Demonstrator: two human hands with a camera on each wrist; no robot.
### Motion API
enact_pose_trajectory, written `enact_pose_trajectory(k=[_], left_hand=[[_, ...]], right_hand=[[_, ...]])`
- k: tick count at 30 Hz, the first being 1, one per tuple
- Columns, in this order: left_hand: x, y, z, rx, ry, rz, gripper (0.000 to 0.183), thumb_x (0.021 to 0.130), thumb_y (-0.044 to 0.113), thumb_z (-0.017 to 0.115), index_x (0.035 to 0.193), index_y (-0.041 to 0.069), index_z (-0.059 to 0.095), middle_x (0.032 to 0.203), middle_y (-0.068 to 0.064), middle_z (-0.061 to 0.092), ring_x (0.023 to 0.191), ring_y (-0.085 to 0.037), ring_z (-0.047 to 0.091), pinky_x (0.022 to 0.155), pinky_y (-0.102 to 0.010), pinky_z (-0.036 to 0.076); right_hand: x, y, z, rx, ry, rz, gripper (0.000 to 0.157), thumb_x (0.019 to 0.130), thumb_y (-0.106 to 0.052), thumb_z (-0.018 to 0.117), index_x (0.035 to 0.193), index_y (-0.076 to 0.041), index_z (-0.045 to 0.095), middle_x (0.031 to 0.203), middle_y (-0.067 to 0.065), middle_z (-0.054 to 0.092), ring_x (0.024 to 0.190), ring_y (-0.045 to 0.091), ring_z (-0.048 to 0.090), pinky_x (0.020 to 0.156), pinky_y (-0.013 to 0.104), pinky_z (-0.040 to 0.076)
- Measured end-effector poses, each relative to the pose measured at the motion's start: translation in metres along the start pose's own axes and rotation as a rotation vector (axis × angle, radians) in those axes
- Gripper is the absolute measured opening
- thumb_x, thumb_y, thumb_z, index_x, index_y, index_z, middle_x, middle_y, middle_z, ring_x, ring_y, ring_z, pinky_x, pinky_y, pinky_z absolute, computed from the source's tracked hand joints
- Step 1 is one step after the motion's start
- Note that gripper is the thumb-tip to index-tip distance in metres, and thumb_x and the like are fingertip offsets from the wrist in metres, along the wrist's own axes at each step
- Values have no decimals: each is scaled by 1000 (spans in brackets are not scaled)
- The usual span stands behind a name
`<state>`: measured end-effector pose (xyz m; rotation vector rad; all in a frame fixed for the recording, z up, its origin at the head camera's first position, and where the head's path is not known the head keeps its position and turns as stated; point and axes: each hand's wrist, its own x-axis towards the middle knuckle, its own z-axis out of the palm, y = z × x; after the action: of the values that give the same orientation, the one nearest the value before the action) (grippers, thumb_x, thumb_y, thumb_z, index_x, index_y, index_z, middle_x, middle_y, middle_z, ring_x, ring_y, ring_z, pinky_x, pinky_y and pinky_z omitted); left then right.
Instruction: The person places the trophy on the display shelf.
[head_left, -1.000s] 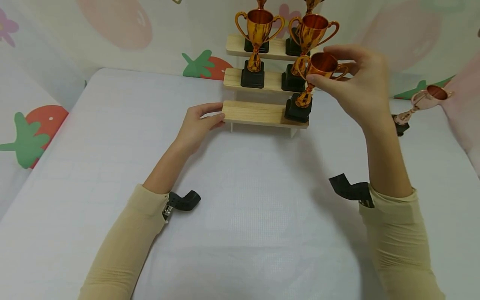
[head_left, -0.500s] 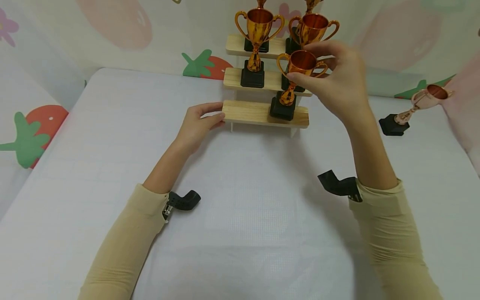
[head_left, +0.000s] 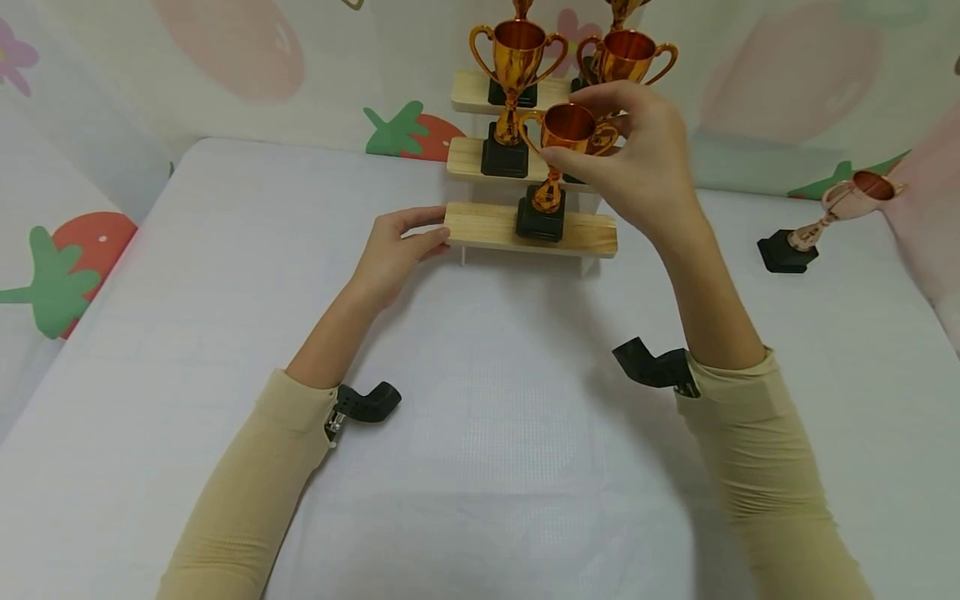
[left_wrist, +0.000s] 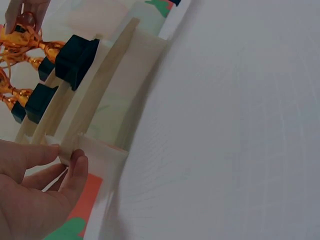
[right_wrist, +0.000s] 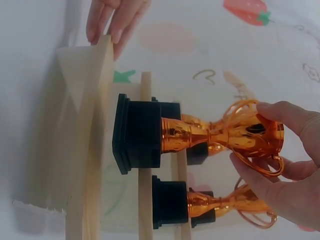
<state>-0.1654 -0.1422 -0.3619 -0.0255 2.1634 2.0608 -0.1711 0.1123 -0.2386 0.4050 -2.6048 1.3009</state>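
My right hand grips a copper-gold trophy cup by its bowl, between thumb and fingers. The trophy's black base is slightly above the lowest wooden shelf of a three-step display stand, a narrow gap showing in the right wrist view. At that shelf's left end, my left hand pinches the board between thumb and fingers; the left wrist view also shows this grip on the shelf end. On the middle shelf stand a left trophy and a right trophy, the latter partly hidden by my right hand.
Trophies on the top shelf are cut off by the frame's upper edge. A paler rose-gold trophy stands apart on the white-covered table, at the right. A printed curtain hangs behind the stand.
My right hand has moved the trophy leftward from the right end of the lowest shelf to about its middle. The left hand has stayed at the shelf's end.
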Motion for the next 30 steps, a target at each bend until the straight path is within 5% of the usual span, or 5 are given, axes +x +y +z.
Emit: enact_pose_trajectory(k=[19, 30], left_hand=[[1, 0, -1, -4, -6, -4, 43, 107, -1, 56, 149, -11, 51, 154, -23, 51, 102, -11, 65, 111, -35, 56], [1, -1, -1, -5, -8, -7, 43, 108, 0, 56, 149, -10, 51, 154, -23, 51, 102, -11, 64, 112, -37, 55]], right_hand=[[9, -8, 23, 95, -45, -25, 49, 91, -15, 85, 135, -2, 66, 131, 14, 65, 115, 23, 59, 87, 18, 50], [12, -6, 31, 85, -72, -27, 47, 93, -15, 84, 134, 0, 66, 132, 16, 65, 121, 25, 58, 94, 22, 50]])
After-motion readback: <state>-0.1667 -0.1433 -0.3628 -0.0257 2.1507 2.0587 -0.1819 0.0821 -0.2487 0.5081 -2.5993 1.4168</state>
